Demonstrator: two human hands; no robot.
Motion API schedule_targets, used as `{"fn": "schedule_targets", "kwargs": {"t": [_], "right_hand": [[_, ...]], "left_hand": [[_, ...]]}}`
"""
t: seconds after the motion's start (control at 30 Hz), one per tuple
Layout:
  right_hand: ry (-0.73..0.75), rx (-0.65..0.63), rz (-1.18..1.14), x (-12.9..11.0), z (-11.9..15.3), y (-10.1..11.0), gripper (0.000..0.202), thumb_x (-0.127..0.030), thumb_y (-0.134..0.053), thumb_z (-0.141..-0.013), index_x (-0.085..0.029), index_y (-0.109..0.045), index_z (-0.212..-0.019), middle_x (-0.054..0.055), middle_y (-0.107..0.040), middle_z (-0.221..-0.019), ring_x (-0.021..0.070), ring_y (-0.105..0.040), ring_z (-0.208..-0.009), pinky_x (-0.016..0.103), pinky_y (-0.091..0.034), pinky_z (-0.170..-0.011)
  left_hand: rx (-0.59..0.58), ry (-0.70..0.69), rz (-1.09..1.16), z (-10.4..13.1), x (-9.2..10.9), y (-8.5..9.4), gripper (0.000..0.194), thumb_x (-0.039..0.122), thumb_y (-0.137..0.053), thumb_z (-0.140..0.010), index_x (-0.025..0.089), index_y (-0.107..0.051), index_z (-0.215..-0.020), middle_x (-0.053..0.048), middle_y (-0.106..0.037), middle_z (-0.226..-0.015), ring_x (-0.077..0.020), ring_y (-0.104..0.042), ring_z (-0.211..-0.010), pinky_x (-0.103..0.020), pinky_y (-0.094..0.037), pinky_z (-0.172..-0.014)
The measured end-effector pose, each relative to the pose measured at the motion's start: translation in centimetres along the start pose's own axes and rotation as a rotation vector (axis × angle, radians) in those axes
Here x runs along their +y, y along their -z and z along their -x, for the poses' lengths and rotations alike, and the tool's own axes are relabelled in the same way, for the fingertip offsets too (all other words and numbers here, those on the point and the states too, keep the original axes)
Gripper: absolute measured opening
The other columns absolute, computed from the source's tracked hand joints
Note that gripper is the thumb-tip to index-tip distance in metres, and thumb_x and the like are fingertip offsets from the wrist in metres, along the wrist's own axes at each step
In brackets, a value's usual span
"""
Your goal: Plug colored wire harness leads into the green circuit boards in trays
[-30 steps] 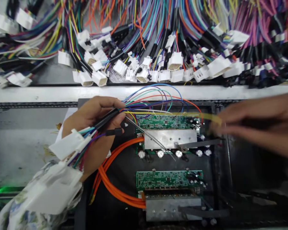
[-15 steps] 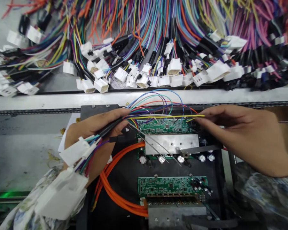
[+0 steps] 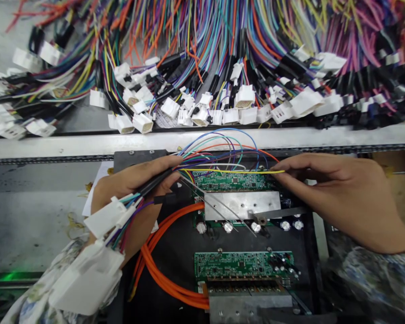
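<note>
My left hand [image 3: 135, 184] is closed round the black sleeve of a wire harness [image 3: 157, 180], whose white connectors [image 3: 87, 274] hang over the wrist. From its fingertips a fan of coloured wires spreads right, above the upper green circuit board [image 3: 234, 181]. My right hand [image 3: 337, 193] pinches the end of wire at the board's upper right; a yellow wire [image 3: 229, 171] runs straight to those fingertips, and a red one also reaches them. Two thin metal tweezer-like prongs [image 3: 219, 209] slant down from beside my left fingers, across the silver heat sink [image 3: 242, 202].
Below lies a second green board [image 3: 242, 265] with its own heat sink [image 3: 249, 303] on the black fixture [image 3: 168, 270]. Thick orange cables [image 3: 155, 279] loop at the boards' left. Many wire bundles with white connectors [image 3: 244, 96] lie behind a metal rail [image 3: 87, 143].
The yellow wire's right end has dropped slightly and now lies straighter at my right fingertips. My left hand keeps its hold on the harness, almost unmoved.
</note>
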State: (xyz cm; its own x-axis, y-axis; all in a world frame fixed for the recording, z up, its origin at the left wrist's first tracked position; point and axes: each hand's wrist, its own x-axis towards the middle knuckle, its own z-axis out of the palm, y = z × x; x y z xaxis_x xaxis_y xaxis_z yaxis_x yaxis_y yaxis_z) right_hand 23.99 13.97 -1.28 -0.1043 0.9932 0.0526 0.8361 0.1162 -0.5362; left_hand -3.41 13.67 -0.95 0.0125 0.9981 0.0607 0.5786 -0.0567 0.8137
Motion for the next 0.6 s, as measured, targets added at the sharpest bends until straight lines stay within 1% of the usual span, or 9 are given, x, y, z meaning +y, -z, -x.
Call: {"fn": "schedule_targets", "kwargs": {"t": [0.07,0.13,0.27,0.33,0.43,0.5,0.6], "right_hand": [[0.006,-0.006,0.003,-0.02,-0.04,0.05,0.012,-0.031,-0.066,-0.077,-0.022,-0.073,-0.074,-0.002,-0.073,-0.07,0.0087,-0.059,-0.05,0.02,-0.045,-0.048],[0.023,-0.021,-0.011,-0.03,-0.1,0.18,0.011,-0.03,-0.065,-0.077,-0.022,-0.073,-0.074,-0.002,-0.073,-0.071,0.0088,-0.061,-0.051,0.02,-0.046,-0.049],[0.071,-0.064,-0.02,-0.01,-0.17,0.42,0.015,-0.031,-0.061,-0.079,-0.023,-0.072,-0.072,-0.001,-0.074,-0.073,0.0121,-0.066,-0.059,0.022,-0.049,-0.051],[0.095,-0.054,0.033,0.01,-0.13,0.37,0.017,-0.031,-0.059,-0.081,-0.023,-0.072,-0.074,0.0,-0.074,-0.074,0.0139,-0.067,-0.061,0.024,-0.051,-0.054],[0.145,-0.005,0.131,0.07,0.03,0.07,0.018,-0.031,-0.056,-0.082,-0.023,-0.072,-0.077,0.001,-0.074,-0.077,0.0159,-0.069,-0.066,0.027,-0.052,-0.057],[0.167,0.017,0.169,0.11,0.15,-0.11,0.018,-0.03,-0.056,-0.083,-0.023,-0.071,-0.078,0.0,-0.074,-0.078,0.0158,-0.069,-0.066,0.027,-0.051,-0.056],[0.223,0.007,0.154,0.16,0.25,-0.17,0.017,-0.028,-0.056,-0.084,-0.022,-0.07,-0.077,0.0,-0.074,-0.077,0.0137,-0.068,-0.064,0.024,-0.05,-0.055]], "left_hand": [[0.038,-0.011,-0.08,-0.01,-0.08,0.03,0.018,0.029,-0.067,-0.083,0.039,-0.073,-0.097,0.013,-0.074,-0.087,-0.0116,-0.071,-0.073,-0.019,-0.058,-0.072],[0.043,-0.025,-0.108,-0.05,-0.15,0.08,0.018,0.033,-0.067,-0.083,0.041,-0.072,-0.098,0.013,-0.074,-0.086,-0.0112,-0.07,-0.071,-0.019,-0.058,-0.072],[0.043,-0.001,-0.071,-0.05,-0.18,0.14,0.019,0.029,-0.069,-0.083,0.041,-0.073,-0.098,0.011,-0.073,-0.081,-0.0103,-0.069,-0.068,-0.019,-0.057,-0.072],[0.046,0.012,-0.065,0.04,-0.21,0.12,0.021,0.029,-0.07,-0.082,0.041,-0.073,-0.099,0.01,-0.073,-0.079,-0.011,-0.069,-0.068,-0.02,-0.057,-0.074],[0.061,0.033,-0.078,0.18,-0.36,0.1,0.022,0.031,-0.071,-0.081,0.043,-0.072,-0.099,0.01,-0.072,-0.077,-0.0115,-0.069,-0.07,-0.021,-0.056,-0.073],[0.048,0.026,-0.073,0.19,-0.54,0.13,0.022,0.031,-0.071,-0.081,0.044,-0.072,-0.099,0.011,-0.071,-0.075,-0.0099,-0.068,-0.066,-0.019,-0.056,-0.073],[0.021,-0.024,-0.074,0.08,-0.9,0.28,0.023,0.03,-0.07,-0.083,0.044,-0.072,-0.101,0.011,-0.072,-0.074,-0.0077,-0.065,-0.058,-0.018,-0.058,-0.077]]}}
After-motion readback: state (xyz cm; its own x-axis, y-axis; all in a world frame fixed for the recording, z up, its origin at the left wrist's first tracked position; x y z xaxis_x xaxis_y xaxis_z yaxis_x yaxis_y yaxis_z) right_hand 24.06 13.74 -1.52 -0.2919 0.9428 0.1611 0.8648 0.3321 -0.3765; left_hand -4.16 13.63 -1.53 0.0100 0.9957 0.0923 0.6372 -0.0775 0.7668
